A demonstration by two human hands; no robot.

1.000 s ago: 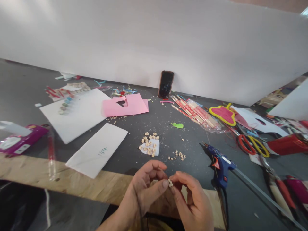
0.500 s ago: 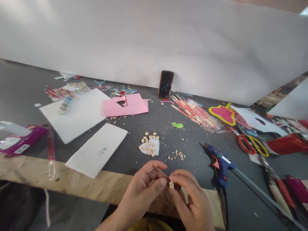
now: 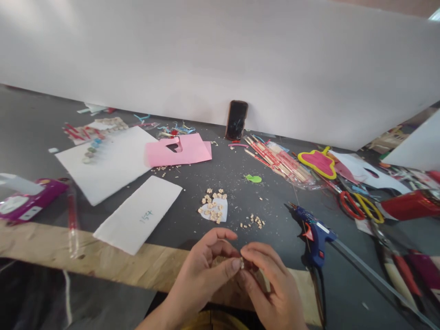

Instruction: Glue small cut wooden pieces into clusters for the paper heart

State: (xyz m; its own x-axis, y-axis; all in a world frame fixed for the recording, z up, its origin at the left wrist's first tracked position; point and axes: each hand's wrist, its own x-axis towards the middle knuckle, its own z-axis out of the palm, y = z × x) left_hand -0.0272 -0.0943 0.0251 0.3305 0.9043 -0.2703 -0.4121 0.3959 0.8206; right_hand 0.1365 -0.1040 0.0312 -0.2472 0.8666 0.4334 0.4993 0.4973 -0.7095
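A small pale wooden flower-shaped cluster is pinched between the fingertips of my right hand, near the table's front edge. My left hand meets it from the other side, thumb tip pressed against the piece and fingers curled behind. The fingers partly cover the cluster. Just beyond my hands lies a white paper cutout with several similar little flowers on and around it. To its right is a scatter of tiny loose pale pieces.
A blue glue gun with a long glue stick lies at right, near scissors. White sheets and pink paper are at left. A phone leans on the back panel. Wrapped chopsticks lie behind a green scrap.
My left thumb has moved slightly right onto the wooden flower, which now shows less between the fingers. The things on the table have stayed put.
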